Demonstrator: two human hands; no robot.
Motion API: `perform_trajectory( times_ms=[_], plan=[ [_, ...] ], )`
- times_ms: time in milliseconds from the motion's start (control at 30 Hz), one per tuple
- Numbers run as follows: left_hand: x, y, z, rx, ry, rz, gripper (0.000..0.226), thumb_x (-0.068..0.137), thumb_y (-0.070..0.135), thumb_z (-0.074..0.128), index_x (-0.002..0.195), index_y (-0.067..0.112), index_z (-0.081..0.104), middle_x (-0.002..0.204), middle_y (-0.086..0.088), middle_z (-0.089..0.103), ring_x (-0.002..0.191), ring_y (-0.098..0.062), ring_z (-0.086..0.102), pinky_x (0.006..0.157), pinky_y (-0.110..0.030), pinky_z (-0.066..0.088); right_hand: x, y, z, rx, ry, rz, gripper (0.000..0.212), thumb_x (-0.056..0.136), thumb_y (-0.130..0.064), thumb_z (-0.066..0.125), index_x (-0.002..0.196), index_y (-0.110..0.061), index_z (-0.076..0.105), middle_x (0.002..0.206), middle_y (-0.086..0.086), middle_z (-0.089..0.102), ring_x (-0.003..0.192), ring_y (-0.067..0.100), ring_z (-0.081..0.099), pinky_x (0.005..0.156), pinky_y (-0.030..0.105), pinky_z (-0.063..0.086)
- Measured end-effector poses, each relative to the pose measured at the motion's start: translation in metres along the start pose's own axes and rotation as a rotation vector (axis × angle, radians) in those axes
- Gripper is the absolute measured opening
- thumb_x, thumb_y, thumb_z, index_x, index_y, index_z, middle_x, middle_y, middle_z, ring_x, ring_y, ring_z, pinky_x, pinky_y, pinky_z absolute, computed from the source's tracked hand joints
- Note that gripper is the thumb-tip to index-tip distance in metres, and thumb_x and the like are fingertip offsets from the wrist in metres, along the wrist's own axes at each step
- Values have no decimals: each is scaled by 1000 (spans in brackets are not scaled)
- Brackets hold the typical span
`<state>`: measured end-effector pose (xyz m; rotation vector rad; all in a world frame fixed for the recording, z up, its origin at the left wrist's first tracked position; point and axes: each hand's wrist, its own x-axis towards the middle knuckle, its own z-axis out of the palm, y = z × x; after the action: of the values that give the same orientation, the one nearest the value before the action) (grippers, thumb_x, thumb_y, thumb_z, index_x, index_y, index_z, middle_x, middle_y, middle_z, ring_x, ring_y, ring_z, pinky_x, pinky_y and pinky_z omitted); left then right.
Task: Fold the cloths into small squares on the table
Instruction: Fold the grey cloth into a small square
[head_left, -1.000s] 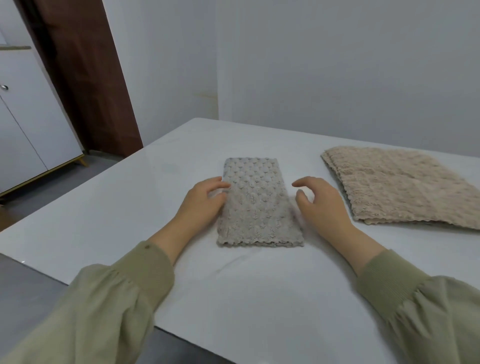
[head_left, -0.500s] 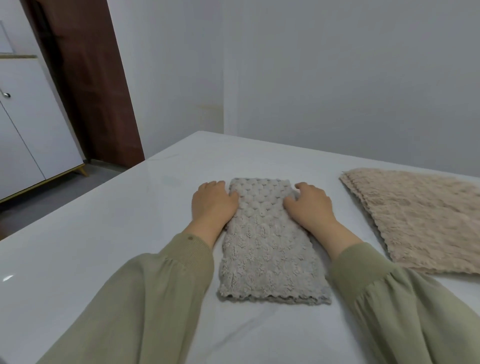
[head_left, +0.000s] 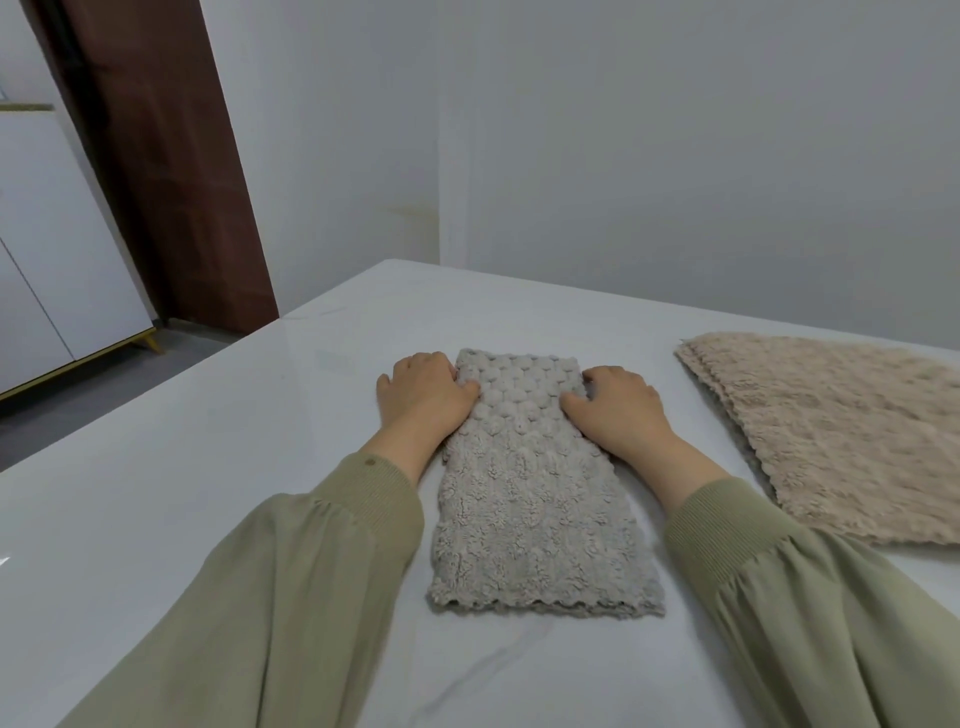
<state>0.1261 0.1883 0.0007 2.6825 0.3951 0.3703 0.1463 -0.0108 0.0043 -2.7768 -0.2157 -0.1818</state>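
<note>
Firmly, hands (head_left: 423, 397) (head_left: 621, 410) round grey cloth's (head_left: 524, 499) end

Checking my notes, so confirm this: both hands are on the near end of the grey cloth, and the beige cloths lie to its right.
Not quite. The head view shows the left hand and the right hand on the far end of the grey cloth, not the near end. The beige cloths do lie to its right.

The scene is lit softly and evenly, rather dimly; shadows are faint. A small glint is seen on the tabletop (head_left: 156, 467) at the left edge. Lines are bent near the frame edges.
</note>
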Motion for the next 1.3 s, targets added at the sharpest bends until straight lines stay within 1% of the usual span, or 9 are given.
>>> perform_trajectory(
  times_ms=[167,333,400,500,633,900,1067,1167,1300],
  plan=[
    [-4,0,-5,-123,-35,52,8,89,32,52,90,24,53,97,7,55,101,-19,50,97,-39,35,1,2,0,14,-4,-10,47,85,-43,47,121,-13,55,129,9,53,120,30,45,101,40,37],
    [-9,0,-10,-616,-20,101,13,89,12,53,81,20,47,60,5,47,56,-13,41,51,-20,34,1,2,-2,52,-3,-9,55,86,-44,50,132,-15,49,137,7,50,126,27,43,104,39,35],
    [-10,0,-13,-765,-14,65,20,89,4,52,80,22,46,56,3,49,48,-12,41,43,-15,33,2,4,-3,139,-16,9,57,85,-41,54,136,-17,45,138,5,50,124,26,46,104,38,37],
    [-12,4,-15,-954,-61,13,26,87,-3,51,84,23,47,69,0,67,56,-17,58,50,-20,44,2,8,-5,523,-33,71,60,84,-30,60,139,-21,38,139,4,47,117,24,53,99,40,43],
    [-11,6,-14,-1106,-114,4,35,85,-12,48,89,22,49,77,-1,72,66,-22,64,62,-32,51,-1,8,-12,876,-30,80,61,88,-20,62,141,-19,34,136,6,48,122,19,48,100,33,38],
    [-8,5,-10,-1246,-171,21,46,80,-23,45,97,19,55,82,-7,73,72,-25,66,65,-34,54,6,7,-12,1049,12,112,65,83,-25,71,139,-17,39,121,6,58,106,16,58,92,29,41],
    [-7,5,-10,-1326,-185,17,47,78,-26,45,95,17,57,76,-2,74,69,-21,69,61,-32,56,8,2,-12,1251,39,148,47,81,-15,72,124,-10,53,93,2,67,69,13,58,60,26,42],
    [-8,6,-11,-1358,-173,6,47,78,-26,45,94,16,58,74,-1,74,66,-17,69,57,-28,56,6,-4,-16,1244,137,123,32,82,-9,71,110,-10,57,86,1,70,76,12,64,66,24,45],
    [-9,8,-14,-1396,-203,1,39,80,-17,50,100,15,60,84,-7,72,72,-22,67,64,-31,55,2,-11,-25,1244,210,81,22,81,1,68,93,-15,56,77,4,68,69,13,62,67,20,47]
  ],
)
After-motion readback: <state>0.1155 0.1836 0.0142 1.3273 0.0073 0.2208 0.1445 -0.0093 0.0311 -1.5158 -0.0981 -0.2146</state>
